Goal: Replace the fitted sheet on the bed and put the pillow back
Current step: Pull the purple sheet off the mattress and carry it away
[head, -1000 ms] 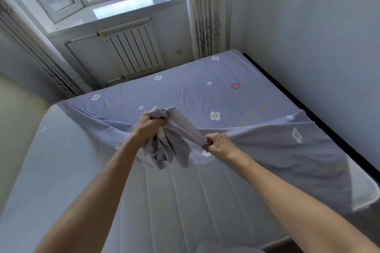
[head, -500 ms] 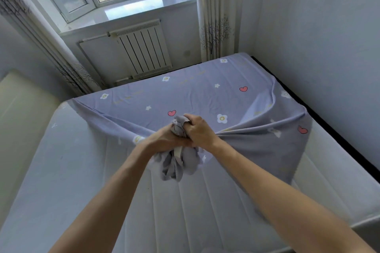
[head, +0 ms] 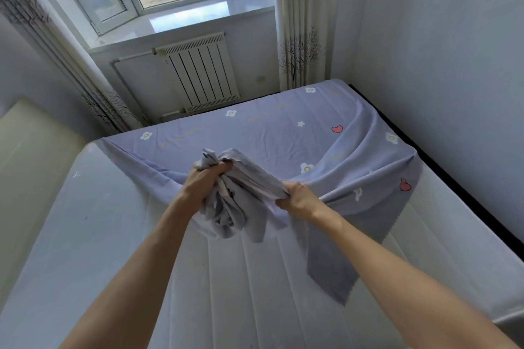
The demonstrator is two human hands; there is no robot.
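Lavender sheet (head: pixel 269 133) bunched in both hands, probably crosswise.

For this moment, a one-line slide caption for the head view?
Both hands, left hand and right hand, gather the lilac flower-print sheet off the white mattress.

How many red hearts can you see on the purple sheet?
2. One heart is on the flat far part of the sheet, right of the middle. The other heart is on the hanging fold at the right edge. More may hide inside the bunched folds.
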